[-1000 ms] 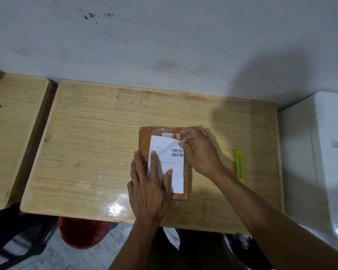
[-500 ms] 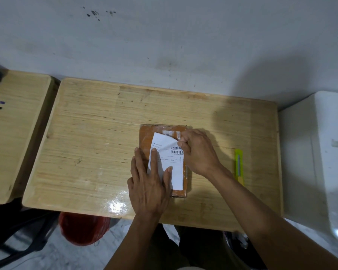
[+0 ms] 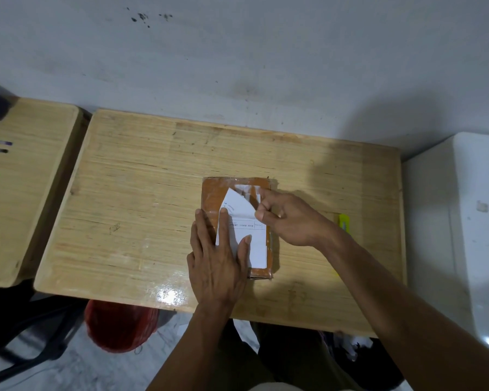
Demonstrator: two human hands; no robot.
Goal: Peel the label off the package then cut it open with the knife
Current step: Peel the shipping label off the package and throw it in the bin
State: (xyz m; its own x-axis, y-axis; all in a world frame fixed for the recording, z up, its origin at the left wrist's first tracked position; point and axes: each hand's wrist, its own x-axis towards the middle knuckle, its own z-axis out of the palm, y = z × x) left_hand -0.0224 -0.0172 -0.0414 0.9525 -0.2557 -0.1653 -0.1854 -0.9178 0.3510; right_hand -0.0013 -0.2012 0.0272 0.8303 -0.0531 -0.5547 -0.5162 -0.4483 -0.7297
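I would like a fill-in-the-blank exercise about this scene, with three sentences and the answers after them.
1. The right hand is peeling the white ____ off the orange package.
2. The left hand lies ____ on the package to hold it down.
3. The yellow knife lies on the wooden table on the ____ side of the package, partly hidden by the right arm.

Missing words: label; flat; right

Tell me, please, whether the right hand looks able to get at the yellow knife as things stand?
Probably yes, once free: the knife lies just beyond the right hand, nothing between, but its fingers pinch the label.
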